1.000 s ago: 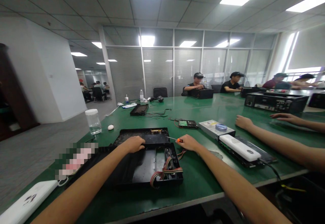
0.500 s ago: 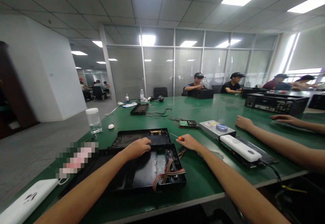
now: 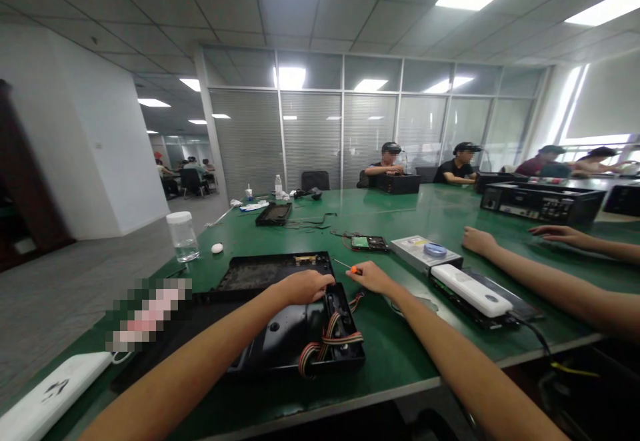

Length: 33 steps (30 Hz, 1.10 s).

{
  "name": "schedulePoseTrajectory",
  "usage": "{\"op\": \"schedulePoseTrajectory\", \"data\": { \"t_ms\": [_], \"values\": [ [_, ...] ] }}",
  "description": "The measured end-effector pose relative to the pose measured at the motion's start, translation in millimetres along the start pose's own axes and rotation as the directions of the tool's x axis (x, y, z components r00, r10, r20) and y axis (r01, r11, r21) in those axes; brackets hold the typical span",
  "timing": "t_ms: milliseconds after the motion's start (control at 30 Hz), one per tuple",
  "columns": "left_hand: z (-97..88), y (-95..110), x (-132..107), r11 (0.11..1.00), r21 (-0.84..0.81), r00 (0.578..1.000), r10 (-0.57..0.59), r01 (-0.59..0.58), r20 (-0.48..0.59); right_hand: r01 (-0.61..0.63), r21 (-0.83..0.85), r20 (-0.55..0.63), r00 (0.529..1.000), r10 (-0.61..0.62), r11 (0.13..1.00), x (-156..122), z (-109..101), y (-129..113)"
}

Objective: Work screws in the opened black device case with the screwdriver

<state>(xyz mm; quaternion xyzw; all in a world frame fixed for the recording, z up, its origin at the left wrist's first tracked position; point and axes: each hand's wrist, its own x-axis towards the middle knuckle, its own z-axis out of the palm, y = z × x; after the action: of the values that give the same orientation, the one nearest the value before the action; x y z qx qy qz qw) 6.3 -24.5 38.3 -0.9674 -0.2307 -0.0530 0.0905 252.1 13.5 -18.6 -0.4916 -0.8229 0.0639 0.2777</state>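
Observation:
My right hand [image 3: 371, 277] is closed around a screwdriver [image 3: 355, 270] with an orange handle; its thin shaft points left. My left hand [image 3: 311, 286] reaches over a black open casing [image 3: 260, 344], fingers bent together near its upper right corner. What they pinch there, if anything, is hidden. Striped ribbon cables [image 3: 327, 340] hang over the casing's right side. Directly behind it lies a black panel [image 3: 265, 271] with a brass-coloured part on its far edge.
Right of my hands are a metal drive [image 3: 425, 253], a white handheld device [image 3: 471, 290] and a co-worker's arms [image 3: 540, 271]. A green circuit board [image 3: 369, 243] lies ahead. A lidded jar [image 3: 183, 236] and a white power bank [image 3: 55, 394] stand left on the green table [image 3: 390, 354].
My left hand has moved right across the casing, from its middle to the corner near the cables. My right hand with the screwdriver stays almost still.

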Motion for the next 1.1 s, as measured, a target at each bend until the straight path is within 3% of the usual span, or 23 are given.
{"op": "schedulePoseTrajectory", "data": {
  "t_ms": [300,667,800,933,1100],
  "values": [
    [37.6,-6.0,-4.6,0.976,-0.217,0.988,-0.031,-0.003,-0.153,-0.003,0.011,0.007,1.0,0.003,1.0,0.8,1.3,1.6],
    [41.3,-3.6,-4.7,0.959,-0.282,0.977,-0.034,-0.027,-0.211,-0.009,0.042,0.04,0.999,0.007,0.999,-1.6,-4.1,-5.9],
    [39.6,-0.2,-5.9,0.964,-0.265,0.98,-0.033,-0.02,-0.196,-0.045,0.082,-0.076,0.996,0.051,0.996,-2.1,-7.4,-5.4],
    [37.3,-0.3,-6.2,0.954,-0.299,0.979,-0.038,-0.024,-0.2,-0.091,0.26,-0.184,0.973,0.142,0.961,-0.1,-23.7,-1.5],
    [33.2,0.0,-4.5,0.934,-0.357,0.983,-0.079,0.014,-0.168,-0.06,0.599,-0.18,0.962,0.207,0.799,0.7,-49.2,-3.6]
  ]
}}
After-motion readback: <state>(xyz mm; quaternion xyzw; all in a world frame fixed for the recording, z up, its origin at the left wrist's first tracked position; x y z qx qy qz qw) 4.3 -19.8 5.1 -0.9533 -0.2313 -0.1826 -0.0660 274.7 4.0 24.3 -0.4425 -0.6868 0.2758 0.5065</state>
